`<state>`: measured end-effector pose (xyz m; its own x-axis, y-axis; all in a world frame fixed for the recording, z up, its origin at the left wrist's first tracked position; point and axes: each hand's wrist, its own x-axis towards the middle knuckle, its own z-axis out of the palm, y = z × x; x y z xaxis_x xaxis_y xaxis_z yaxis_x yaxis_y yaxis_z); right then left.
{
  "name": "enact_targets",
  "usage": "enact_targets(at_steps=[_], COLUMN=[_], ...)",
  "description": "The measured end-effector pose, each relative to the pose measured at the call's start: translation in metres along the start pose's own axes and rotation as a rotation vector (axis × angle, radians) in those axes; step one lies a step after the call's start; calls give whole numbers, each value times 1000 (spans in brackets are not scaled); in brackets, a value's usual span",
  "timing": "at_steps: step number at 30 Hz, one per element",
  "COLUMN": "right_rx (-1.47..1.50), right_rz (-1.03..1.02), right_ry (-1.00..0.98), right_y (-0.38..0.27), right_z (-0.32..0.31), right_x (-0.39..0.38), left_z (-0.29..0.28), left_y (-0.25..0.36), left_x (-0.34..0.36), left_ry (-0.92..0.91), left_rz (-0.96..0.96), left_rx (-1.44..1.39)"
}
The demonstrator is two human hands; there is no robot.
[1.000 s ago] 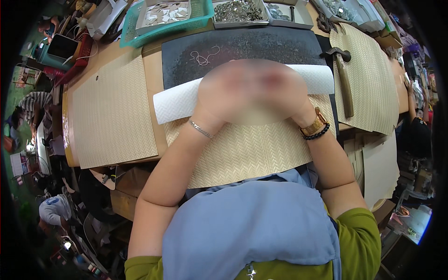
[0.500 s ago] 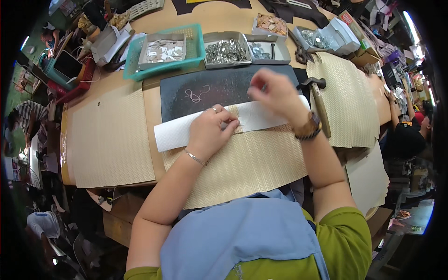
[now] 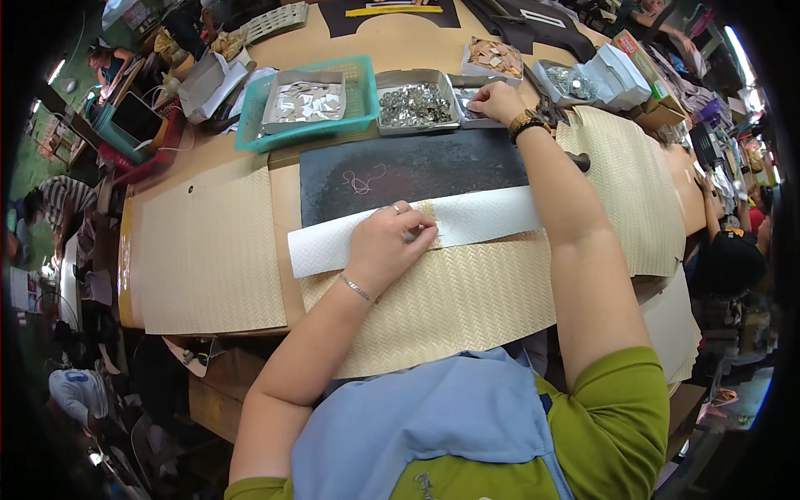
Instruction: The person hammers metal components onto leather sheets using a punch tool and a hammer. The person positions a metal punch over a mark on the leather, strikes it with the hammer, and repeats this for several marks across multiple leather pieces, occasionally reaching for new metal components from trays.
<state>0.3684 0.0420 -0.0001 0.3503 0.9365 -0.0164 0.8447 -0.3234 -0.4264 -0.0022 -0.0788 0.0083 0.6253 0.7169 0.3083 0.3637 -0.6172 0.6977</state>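
Note:
A pale woven sheet (image 3: 433, 292) lies before me, its far edge folded over to a white backing (image 3: 333, 244) crossed by a small tan strip. My left hand (image 3: 392, 247) rests on this fold, thumb and fingertips pinched together beside the strip; what is between them is too small to name. Farther off, my right hand (image 3: 497, 103) reaches into a small white box (image 3: 478, 122) of small pieces, fingers drawn together over its contents. Whatever those fingers hold is hidden. Behind the fold lies a dark work mat (image 3: 417, 162) bearing loose thread (image 3: 363, 180).
A teal basket (image 3: 371, 92) holds a box of small flat pieces. Beside it stands a box of metal parts (image 3: 414, 104); tan pieces (image 3: 495, 57) lie in another behind. More woven sheets lie left (image 3: 212, 250) and right (image 3: 625, 192). A dark rounded tool end (image 3: 581, 162) sits by my right forearm.
My right hand has moved from above the fold, away from me, to the small white box. My left hand stays at the fold. The whole view has shifted slightly.

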Motion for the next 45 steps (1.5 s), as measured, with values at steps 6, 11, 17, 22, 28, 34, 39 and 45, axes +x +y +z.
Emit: enact_targets(at_steps=[6, 11, 17, 22, 28, 34, 39, 45], right_rx=[155, 375, 700, 616, 631, 556, 582, 305], right_rz=[-20, -230, -367, -210, -238, -269, -263, -217], right_ry=[43, 217, -76, -187, -73, -50, 0, 463], right_y=[15, 2, -92, -111, -102, -104, -86, 14], right_z=[-3, -15, -10, 17, 32, 26, 14, -30], right_x=[0, -30, -192, -252, -250, -252, -253, -247], left_z=[2, 4, -2, -4, -3, -1, -2, -3], left_y=[1, -5, -10, -7, -7, -9, -9, -10], left_x=[4, 4, -3, 0, 1, 0, -2, -1], left_ry=[7, -11, -59, -111, -118, -88, -101, -141], left_rz=[29, 18, 26, -56, -69, -35, -9, -185], left_rx=[-12, -13, -96, -89, -130, -167, -162, -292])
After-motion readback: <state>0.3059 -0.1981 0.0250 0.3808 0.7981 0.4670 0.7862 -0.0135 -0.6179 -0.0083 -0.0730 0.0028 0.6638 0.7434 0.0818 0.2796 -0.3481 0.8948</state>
